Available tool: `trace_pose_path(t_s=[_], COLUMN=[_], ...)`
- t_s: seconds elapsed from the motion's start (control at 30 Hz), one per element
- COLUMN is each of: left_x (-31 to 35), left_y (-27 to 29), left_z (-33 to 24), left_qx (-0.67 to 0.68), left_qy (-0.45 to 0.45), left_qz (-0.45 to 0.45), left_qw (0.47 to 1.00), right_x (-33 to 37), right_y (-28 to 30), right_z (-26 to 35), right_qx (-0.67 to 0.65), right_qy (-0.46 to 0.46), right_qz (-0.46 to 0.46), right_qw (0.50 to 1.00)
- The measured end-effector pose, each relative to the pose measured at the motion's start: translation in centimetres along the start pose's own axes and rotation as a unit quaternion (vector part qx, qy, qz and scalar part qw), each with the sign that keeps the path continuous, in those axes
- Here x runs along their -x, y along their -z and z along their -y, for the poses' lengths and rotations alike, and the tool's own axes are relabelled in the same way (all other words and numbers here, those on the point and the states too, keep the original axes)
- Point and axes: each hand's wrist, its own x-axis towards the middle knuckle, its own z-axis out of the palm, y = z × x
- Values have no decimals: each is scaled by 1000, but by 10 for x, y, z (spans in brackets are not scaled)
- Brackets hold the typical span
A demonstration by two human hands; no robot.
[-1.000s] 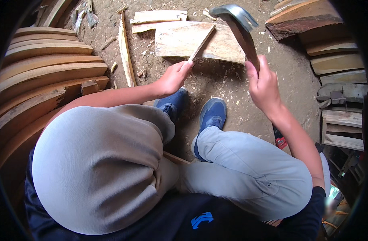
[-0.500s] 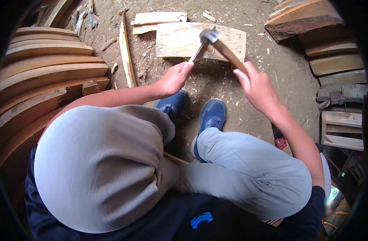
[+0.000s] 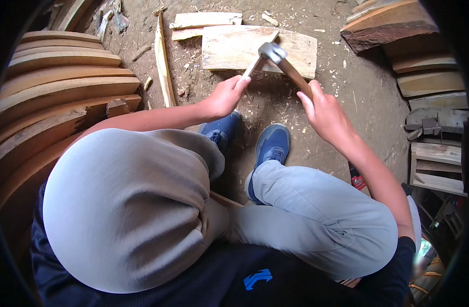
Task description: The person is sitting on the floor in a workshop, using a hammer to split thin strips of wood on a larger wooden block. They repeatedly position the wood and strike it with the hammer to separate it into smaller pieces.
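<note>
left hand (image 3: 228, 97) was clamped on thin wood stick (image 3: 253, 66), right hand (image 3: 326, 111) was clamped on hammer (image 3: 295, 78), hammer overlapped stick in front of board (image 3: 228, 50), contact unclear

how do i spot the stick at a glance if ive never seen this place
On the dirt floor, near the picture's top middle, find the broad pale board. Over its near edge, a thin, straight stick slants up from the left hand, partly covered by the hammer. It is hand-held, while the longer strip farther left lies on the ground.
</note>
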Motion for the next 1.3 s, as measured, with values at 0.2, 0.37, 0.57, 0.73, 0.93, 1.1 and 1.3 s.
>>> trace_pose_path(t_s=[0.2,0.37,0.57,0.73,0.93,1.1,1.3], left_x=[4,8,5,0,-2,-3,-2], left_y=[2,-2,1,2,2,-1,2], left_z=[-7,-8,-9,-2,-6,-3,-8], left_qx=[10,-27,-27,-38,-12,-29,-33], left_qy=[14,4,6,0,10,0,11], left_qz=[-4,-15,-3,-1,11,-2,4], left_qw=[1000,1000,1000,999,1000,1000,999], right_x=[2,-1,1,3,-2,3,1], right_y=[3,8,0,14,16,5,18], right_z=[11,3,1,16,10,5,15], right_qx=[-88,83,35,-52,44,41,-78], right_qy=[4,13,6,6,-1,-9,-2], right_qz=[-63,49,50,19,49,55,-41], right_qw=[994,995,998,998,998,998,996])
